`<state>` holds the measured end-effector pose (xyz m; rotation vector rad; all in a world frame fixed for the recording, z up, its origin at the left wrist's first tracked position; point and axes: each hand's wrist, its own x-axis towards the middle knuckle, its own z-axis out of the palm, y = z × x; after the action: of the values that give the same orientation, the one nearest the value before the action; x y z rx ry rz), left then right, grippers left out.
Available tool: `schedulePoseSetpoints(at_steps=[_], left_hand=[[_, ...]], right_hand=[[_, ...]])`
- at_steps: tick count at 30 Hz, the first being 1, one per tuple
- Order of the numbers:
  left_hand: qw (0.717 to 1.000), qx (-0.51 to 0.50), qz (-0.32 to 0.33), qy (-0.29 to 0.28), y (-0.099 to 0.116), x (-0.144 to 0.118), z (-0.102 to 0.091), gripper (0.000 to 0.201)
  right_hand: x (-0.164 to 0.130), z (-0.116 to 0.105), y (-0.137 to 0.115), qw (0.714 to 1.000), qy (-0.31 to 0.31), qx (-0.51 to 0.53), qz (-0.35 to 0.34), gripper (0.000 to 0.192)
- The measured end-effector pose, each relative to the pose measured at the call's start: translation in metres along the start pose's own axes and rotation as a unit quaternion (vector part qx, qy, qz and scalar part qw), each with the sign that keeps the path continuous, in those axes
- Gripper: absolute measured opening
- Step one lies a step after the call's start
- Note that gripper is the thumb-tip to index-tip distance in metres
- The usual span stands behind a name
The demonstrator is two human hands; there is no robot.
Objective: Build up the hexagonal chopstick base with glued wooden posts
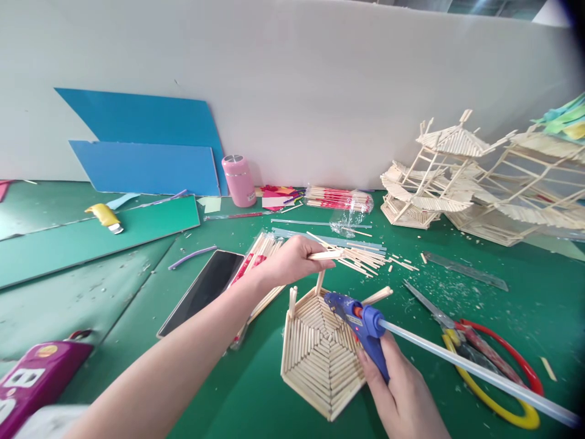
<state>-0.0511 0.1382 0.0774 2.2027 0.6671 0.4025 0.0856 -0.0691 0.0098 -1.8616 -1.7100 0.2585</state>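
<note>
A blue glue gun [372,344] is gripped in my right hand [400,390], a long clear glue stick [457,353] trailing out of its back. Its nozzle points left, over a hexagonal panel of wooden sticks [320,360] lying on the table. Short stick posts [293,302] rise from several corners of this panel. Above its far edge my left hand [299,262] pinches a few short wooden sticks [326,255]. The far post stands just beneath those fingers; whether they touch it I cannot tell.
Scissors [479,353] lie open at right. Loose sticks [365,259], a phone [201,292] and bagged sticks [260,250] surround the panel. Stick pagodas [439,177] stand at back right, a pink bottle [239,181] at back. A yellow cutter [105,217] and purple power strip [41,384] are left.
</note>
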Motion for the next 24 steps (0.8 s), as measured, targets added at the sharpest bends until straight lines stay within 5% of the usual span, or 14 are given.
schedulePoseSetpoints(at_steps=[24], left_hand=[[1.0,0.004,0.001,0.002,-0.0009,0.0005,0.0005,0.024]], right_hand=[[-0.0044,0.0044,0.0043,0.999,0.0,-0.041,-0.015,0.037]])
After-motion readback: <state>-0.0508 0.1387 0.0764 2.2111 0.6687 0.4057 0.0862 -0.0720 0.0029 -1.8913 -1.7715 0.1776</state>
